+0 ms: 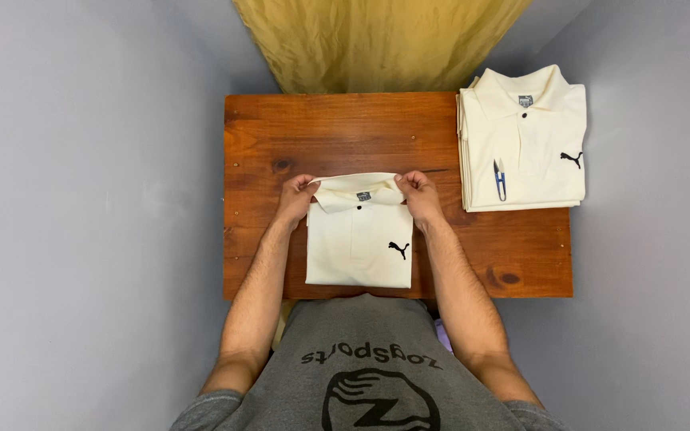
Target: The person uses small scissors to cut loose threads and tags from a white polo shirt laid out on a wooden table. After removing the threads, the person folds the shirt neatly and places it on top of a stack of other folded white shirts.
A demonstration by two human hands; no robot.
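A folded cream polo shirt [359, 243] lies on the wooden table [337, 132] in front of me, collar away from me, a small black emblem on its chest. My left hand [295, 196] pinches the collar's left corner. My right hand [420, 195] pinches the collar's right corner. Both hands rest on the shirt's top edge.
A stack of folded cream polo shirts [523, 140] sits at the table's right end, overhanging its edge. A small blue-handled thread snip [500, 179] lies on top of the stack. A yellow curtain [381, 40] hangs behind the table. Grey walls stand on both sides.
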